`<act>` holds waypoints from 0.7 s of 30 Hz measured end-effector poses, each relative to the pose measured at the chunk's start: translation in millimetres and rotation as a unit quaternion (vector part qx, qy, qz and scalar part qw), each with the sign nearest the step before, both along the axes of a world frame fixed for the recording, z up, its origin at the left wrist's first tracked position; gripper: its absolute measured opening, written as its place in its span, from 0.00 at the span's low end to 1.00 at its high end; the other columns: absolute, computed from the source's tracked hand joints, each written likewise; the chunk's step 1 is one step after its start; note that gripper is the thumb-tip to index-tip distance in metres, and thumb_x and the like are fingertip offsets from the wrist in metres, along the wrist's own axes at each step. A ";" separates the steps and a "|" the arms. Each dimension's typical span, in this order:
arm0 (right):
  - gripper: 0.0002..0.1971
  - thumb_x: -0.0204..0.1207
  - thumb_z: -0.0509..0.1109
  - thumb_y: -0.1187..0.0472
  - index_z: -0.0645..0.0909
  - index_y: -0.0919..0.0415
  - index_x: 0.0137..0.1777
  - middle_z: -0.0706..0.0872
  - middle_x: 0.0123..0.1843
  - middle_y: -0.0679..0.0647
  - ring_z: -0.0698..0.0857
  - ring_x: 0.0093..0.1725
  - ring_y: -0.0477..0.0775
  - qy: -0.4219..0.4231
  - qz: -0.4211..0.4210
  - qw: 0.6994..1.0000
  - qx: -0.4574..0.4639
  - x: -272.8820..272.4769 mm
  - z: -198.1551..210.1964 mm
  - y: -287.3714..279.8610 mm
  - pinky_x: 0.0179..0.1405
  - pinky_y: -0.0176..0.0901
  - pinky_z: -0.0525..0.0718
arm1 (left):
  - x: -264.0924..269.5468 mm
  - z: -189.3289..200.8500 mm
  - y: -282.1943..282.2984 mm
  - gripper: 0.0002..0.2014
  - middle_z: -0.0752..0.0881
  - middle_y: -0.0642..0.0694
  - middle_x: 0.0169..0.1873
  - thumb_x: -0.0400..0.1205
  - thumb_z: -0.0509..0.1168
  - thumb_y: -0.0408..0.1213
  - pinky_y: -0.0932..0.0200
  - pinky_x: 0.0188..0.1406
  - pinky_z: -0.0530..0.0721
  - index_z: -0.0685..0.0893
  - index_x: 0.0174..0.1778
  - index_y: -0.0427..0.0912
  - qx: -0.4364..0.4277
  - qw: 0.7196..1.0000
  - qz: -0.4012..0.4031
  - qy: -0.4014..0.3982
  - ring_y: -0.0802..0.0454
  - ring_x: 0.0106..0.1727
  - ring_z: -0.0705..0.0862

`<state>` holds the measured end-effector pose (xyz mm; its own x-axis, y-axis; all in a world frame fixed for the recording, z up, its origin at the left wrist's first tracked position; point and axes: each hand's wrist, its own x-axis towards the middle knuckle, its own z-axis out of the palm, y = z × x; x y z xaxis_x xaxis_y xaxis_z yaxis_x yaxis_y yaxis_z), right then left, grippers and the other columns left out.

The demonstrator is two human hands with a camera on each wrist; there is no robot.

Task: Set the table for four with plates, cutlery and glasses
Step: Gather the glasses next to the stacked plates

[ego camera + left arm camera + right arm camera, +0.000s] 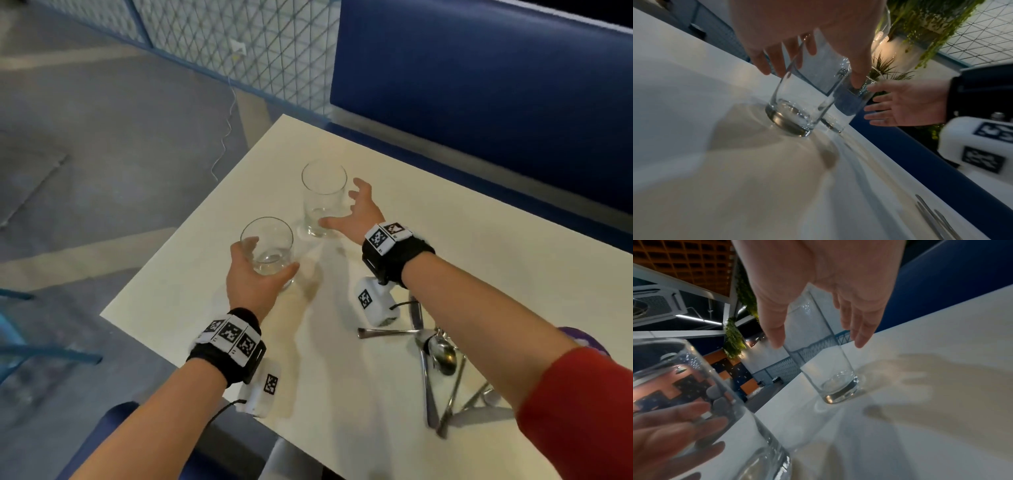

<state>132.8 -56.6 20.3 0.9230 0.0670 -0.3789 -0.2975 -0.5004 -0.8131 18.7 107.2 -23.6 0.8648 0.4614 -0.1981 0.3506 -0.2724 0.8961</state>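
White worktop fills the middle of the head view, grey floor at left, blue bench seat upper right. A loose pile of cutlery sits lower right. Two empty glasses stand upright mid-frame: left hand curls round the near glass, right hand is spread, just beside the far glass.

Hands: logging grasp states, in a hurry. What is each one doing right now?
Left hand: curled round the near glass, holding it.
Right hand: open, fingers spread beside the far glass, not gripping.
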 end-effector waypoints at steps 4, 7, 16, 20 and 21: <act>0.54 0.63 0.82 0.60 0.48 0.54 0.81 0.71 0.76 0.56 0.71 0.75 0.56 -0.014 -0.042 0.999 0.008 10.8 -9.4 16.6 0.75 0.47 0.68 | 0.1 -0.1 3.2 0.36 0.77 0.56 0.66 0.66 0.81 0.43 0.65 0.57 0.72 0.70 0.65 0.49 -0.001 1.000 -0.022 0.003 0.58 0.63 0.77; 0.51 0.62 0.83 0.58 0.55 0.53 0.80 0.71 0.73 0.57 0.73 0.72 0.55 -0.039 -0.060 0.997 -0.008 12.1 -11.5 19.9 0.70 0.44 0.70 | -0.2 -0.8 4.4 0.38 0.77 0.58 0.63 0.65 0.82 0.43 0.66 0.58 0.73 0.69 0.67 0.52 -0.005 1.000 -0.028 0.001 0.58 0.63 0.78; 0.36 0.62 0.82 0.58 0.69 0.52 0.69 0.77 0.66 0.51 0.77 0.65 0.51 -0.068 -0.106 0.990 0.057 -16.5 -15.5 -3.6 0.57 0.38 0.74 | 6.1 3.4 4.7 0.33 0.82 0.60 0.56 0.62 0.82 0.45 0.62 0.60 0.79 0.74 0.60 0.61 0.018 0.999 -0.032 -0.005 0.57 0.60 0.82; 0.36 0.61 0.83 0.56 0.70 0.50 0.68 0.79 0.61 0.46 0.79 0.62 0.51 -0.099 -0.136 0.983 0.072 -43.1 -1.1 -43.3 0.57 0.39 0.77 | 9.2 21.3 -11.6 0.33 0.83 0.58 0.57 0.63 0.82 0.45 0.59 0.61 0.80 0.76 0.63 0.58 0.011 0.998 -0.043 -0.035 0.56 0.59 0.83; 0.36 0.61 0.83 0.56 0.70 0.50 0.68 0.79 0.61 0.46 0.79 0.62 0.51 -0.110 -0.139 0.982 0.071 -51.7 4.3 -56.1 0.56 0.38 0.76 | 9.3 26.3 -19.5 0.33 0.83 0.58 0.56 0.63 0.82 0.45 0.58 0.61 0.81 0.76 0.62 0.58 0.011 0.998 -0.051 -0.042 0.56 0.58 0.84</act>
